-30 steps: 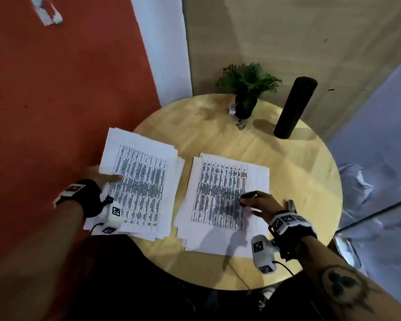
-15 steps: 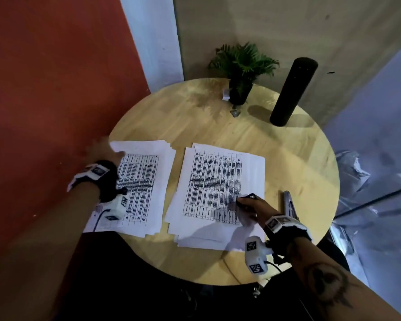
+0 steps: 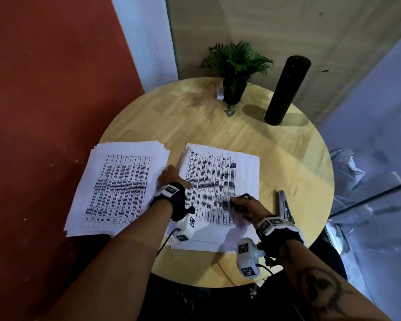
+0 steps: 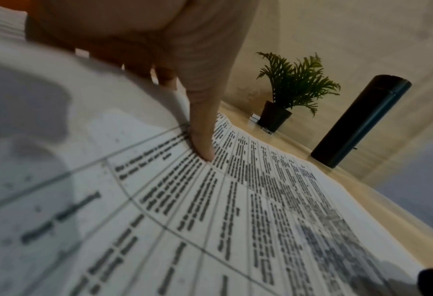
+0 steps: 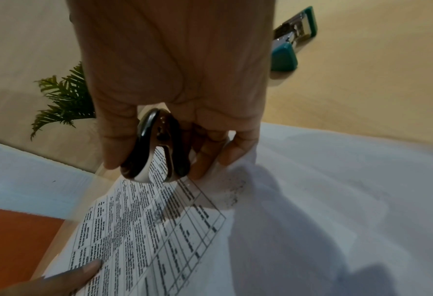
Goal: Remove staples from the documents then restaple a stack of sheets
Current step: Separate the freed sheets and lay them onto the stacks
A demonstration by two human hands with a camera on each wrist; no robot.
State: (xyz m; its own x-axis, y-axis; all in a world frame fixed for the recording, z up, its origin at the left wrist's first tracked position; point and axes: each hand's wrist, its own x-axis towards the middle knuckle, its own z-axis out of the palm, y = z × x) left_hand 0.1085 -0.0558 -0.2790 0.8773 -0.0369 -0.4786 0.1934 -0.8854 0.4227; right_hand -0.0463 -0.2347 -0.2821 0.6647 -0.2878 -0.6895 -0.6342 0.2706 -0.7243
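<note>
Two stacks of printed sheets lie side by side on the round wooden table (image 3: 287,163): a left stack (image 3: 120,186) and a right stack (image 3: 218,181). My left hand (image 3: 171,177) lies between them, fingers straight. Its thumb (image 4: 202,144) presses on the left margin of the right stack's top sheet (image 4: 261,200). My right hand (image 3: 240,201) rests on the lower right part of that sheet and pinches a black staple remover (image 5: 157,148) between thumb and fingers, claws pointing down at the paper. A stapler (image 3: 284,207) with teal ends (image 5: 286,52) lies just right of the right stack.
A small potted fern (image 3: 235,66) and a tall black cylinder (image 3: 285,89) stand at the table's far edge, with a small metal piece (image 3: 229,112) beside the pot. The left stack overhangs the table edge above the red floor (image 3: 44,112).
My left hand has left the outer edge of the left stack and moved right, onto the right stack's left margin. The right hand stays put with the staple remover.
</note>
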